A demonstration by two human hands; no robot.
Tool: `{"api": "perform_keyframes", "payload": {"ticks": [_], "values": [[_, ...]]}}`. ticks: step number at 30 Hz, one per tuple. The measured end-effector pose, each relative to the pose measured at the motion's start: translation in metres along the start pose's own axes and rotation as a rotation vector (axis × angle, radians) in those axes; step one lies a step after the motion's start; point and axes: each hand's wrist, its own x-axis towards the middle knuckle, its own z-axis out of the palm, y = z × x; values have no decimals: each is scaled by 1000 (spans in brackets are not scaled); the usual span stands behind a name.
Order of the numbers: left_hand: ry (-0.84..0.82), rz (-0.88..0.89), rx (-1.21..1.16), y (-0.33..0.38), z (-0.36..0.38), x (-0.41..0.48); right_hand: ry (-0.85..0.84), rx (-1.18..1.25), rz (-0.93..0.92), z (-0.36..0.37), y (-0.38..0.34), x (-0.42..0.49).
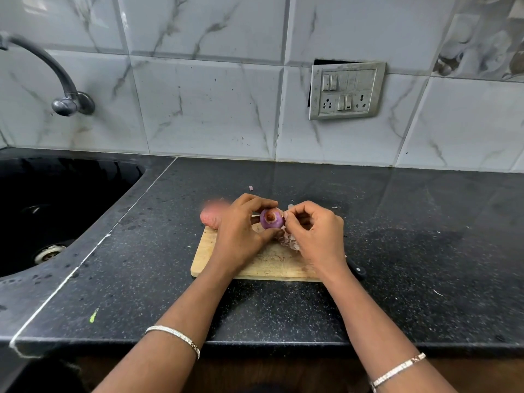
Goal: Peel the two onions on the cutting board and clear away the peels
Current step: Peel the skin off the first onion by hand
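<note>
A purple onion (pixel 271 219) with a brown root end is held above the wooden cutting board (pixel 204 256) by my left hand (pixel 241 231), fingers wrapped around it. My right hand (pixel 314 234) pinches a strip of pale peel at the onion's right side. Loose papery peels (pixel 289 239) hang and lie under my right hand. A second, pinkish unpeeled onion (pixel 211 218) sits at the board's far left corner, partly hidden behind my left hand.
A black sink (pixel 56 205) with a drain lies to the left, a tap (pixel 65 89) above it. A dark knife handle (pixel 357 269) pokes out at the board's right edge. A small peel scrap (pixel 251 188) lies on the black counter behind the board. The tiled wall carries a switch panel (pixel 346 90).
</note>
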Motion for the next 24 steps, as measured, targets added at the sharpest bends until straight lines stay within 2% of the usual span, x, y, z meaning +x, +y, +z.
{"api": "perform_keyframes", "payload": {"ticks": [14, 18, 24], "values": [[-4, 0, 49, 3, -1, -1, -67, 49, -3, 0, 0, 0], [15, -50, -14, 2, 0, 0, -39, 122, 94, 0, 5, 3], [-1, -105, -162, 2, -1, -1, 0, 428, 286, -1, 4, 3]]}}
